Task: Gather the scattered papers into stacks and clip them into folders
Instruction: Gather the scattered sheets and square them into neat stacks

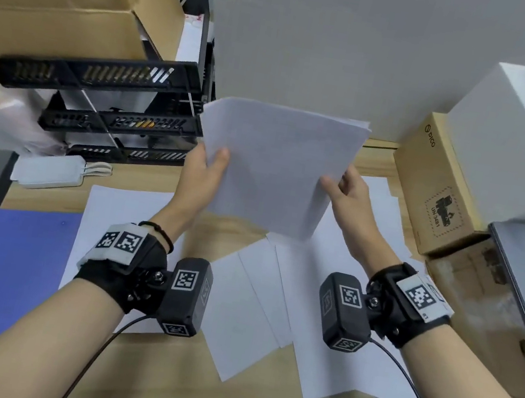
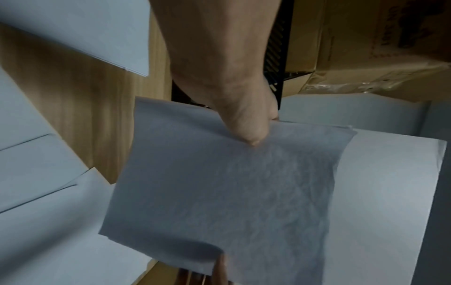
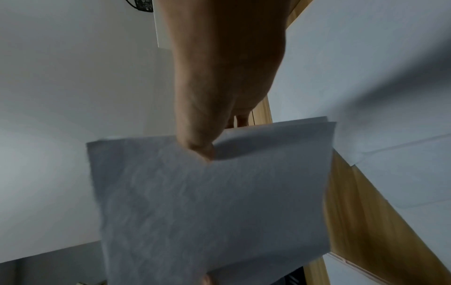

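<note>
From the head camera, your left hand [image 1: 205,168] and right hand [image 1: 348,188] pinch the paper stack [image 1: 277,163] by its side edges, lifted above the wooden surface [image 1: 225,227]. At your left wrist, thin, floppy sheets. At your right wrist, the edges sit uneven, so I'd hold on firmly.

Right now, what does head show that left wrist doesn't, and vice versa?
Head only: the right hand pinching the stack's other edge, the blue folder on the desk, the power strip, the Pico box.

Left wrist only: close-up of the left thumb pressed on the top sheet, with offset sheet edges at the stack's corner.

Both: the left hand holding the paper stack above loose sheets on the wooden desk, beside the black tray rack.
</note>
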`<state>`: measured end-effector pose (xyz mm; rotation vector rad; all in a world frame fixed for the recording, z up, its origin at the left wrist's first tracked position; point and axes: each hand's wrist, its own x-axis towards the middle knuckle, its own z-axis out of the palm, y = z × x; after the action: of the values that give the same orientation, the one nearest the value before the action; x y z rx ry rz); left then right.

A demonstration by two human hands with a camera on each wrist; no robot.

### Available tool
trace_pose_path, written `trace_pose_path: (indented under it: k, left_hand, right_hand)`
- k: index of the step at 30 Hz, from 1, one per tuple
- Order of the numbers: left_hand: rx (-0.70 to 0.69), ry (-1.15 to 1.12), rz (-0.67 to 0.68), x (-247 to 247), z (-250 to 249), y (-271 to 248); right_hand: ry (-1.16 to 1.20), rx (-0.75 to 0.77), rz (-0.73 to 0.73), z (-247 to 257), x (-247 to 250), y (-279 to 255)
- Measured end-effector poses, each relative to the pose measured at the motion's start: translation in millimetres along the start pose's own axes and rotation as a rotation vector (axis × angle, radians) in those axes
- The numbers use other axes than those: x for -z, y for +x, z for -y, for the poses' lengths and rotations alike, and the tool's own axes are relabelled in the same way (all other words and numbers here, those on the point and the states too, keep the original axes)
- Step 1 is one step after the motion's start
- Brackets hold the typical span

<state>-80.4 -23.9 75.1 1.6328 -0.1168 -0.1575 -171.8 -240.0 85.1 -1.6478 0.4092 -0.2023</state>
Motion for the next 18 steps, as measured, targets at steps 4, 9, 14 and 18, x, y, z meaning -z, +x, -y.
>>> trace_pose_path:
  k: [4,9,14,18]
  left_hand:
    - [0.013,-0.018,0.025,1.7,5.7,-0.5]
    - [0.112,0.024,0.08,-7.6,25.3,-5.6]
    - [0.321,0.065,0.301,-41.0,36.0,0.4]
    - [0.663,0.166,0.447,-52.7,83.4,-17.7]
  right_hand:
    - [-0.097,-0.148,0.138,-20.5,2.6,-4.1]
    - [-0.215,-0.189,0.026,-36.3,8.9,-9.0]
    - [-0.367,-0.334,-0.132,-51.6,62.2,-15.2]
    - [-0.494,-0.598,-0.096,-105.5,100.8,-50.2]
